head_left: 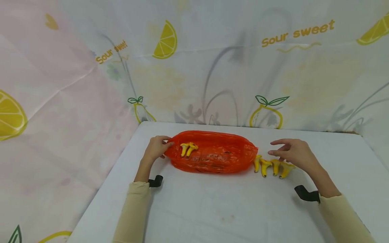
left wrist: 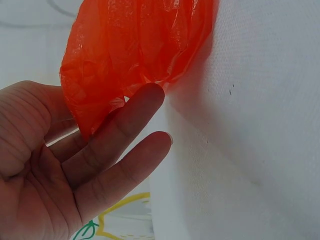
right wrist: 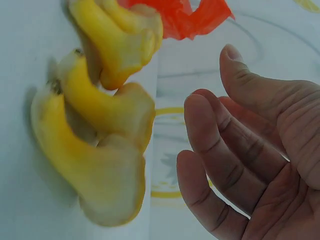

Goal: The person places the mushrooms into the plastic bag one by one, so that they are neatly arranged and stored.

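A red plastic bag (head_left: 212,153) lies spread with its mouth open on the white table. My left hand (head_left: 156,147) pinches the bag's left edge between thumb and fingers; in the left wrist view the red film (left wrist: 135,45) passes behind the fingers. Two yellow trumpet-shaped mushrooms (head_left: 188,148) lie at the left inside the bag. Several more yellow mushrooms (head_left: 275,167) lie in a row by the bag's right end. My right hand (head_left: 296,153) hovers just above that row, fingers loosely bent and holding nothing. The right wrist view shows the nearest mushroom (right wrist: 95,165) apart from the fingertips.
The white table (head_left: 228,209) ends at a fabric backdrop (head_left: 194,84) printed with lemons and lettering, which also hangs along the left side. A black wrist mount (head_left: 307,194) juts out by the right forearm, another (head_left: 156,181) by the left.
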Demonstrator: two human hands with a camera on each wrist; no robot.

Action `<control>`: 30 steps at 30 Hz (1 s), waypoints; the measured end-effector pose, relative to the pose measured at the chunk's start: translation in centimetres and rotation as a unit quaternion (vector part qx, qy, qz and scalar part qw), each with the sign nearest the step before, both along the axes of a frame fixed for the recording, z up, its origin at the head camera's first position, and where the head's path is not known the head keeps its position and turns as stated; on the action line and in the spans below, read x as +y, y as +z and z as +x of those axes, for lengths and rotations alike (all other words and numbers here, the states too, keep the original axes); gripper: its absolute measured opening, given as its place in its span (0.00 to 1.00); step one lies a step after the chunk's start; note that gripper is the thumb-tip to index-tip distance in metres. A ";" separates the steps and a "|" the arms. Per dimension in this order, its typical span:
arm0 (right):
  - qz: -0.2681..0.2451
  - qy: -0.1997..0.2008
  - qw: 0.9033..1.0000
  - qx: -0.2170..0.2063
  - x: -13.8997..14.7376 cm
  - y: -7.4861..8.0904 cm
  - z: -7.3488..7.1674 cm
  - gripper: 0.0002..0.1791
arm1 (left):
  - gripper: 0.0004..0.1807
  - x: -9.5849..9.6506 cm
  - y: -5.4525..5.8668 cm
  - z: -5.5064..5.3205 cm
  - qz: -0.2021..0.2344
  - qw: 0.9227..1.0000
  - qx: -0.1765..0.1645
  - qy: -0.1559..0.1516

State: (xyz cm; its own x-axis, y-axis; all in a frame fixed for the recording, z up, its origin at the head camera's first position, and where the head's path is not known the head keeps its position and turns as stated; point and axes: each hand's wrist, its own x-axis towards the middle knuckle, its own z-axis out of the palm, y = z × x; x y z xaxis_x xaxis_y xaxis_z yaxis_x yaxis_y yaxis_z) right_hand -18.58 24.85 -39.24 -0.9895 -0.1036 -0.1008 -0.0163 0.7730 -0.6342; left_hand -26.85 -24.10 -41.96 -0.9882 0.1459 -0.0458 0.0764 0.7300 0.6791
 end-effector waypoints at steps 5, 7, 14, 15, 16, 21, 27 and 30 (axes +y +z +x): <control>0.006 -0.001 1.000 -0.012 1.1 -0.8 0.7 0.35 | 0.19 0.0 0.1 -0.1 -0.001 1.000 -0.002 -0.003; 0.004 -0.003 1.000 -0.012 1.5 -1.1 1.0 0.34 | 0.19 0.0 0.1 -0.1 -0.001 1.000 -0.001 -0.003; 0.027 0.004 0.999 -0.018 2.6 -1.7 2.0 0.32 | 0.19 0.0 0.1 0.0 0.003 1.000 -0.010 0.001; 0.029 0.004 0.999 -0.021 2.8 -1.7 2.1 0.31 | 0.20 0.0 0.1 0.0 0.003 1.000 -0.012 0.001; 0.032 0.004 0.999 -0.024 2.9 -1.7 2.3 0.30 | 0.20 0.0 0.0 0.0 0.002 1.000 -0.012 0.001; 0.036 0.004 0.999 -0.026 3.5 -1.6 2.8 0.29 | 0.19 -0.1 -0.1 -0.2 -0.002 1.000 -0.009 0.004; 0.057 0.007 0.998 -0.030 3.9 -1.5 3.4 0.30 | 0.20 -0.1 -0.1 -0.2 0.002 1.000 -0.007 0.002; 0.077 0.009 0.996 -0.032 4.2 -1.5 3.7 0.30 | 0.20 -0.1 -0.1 -0.1 0.004 1.000 -0.010 0.002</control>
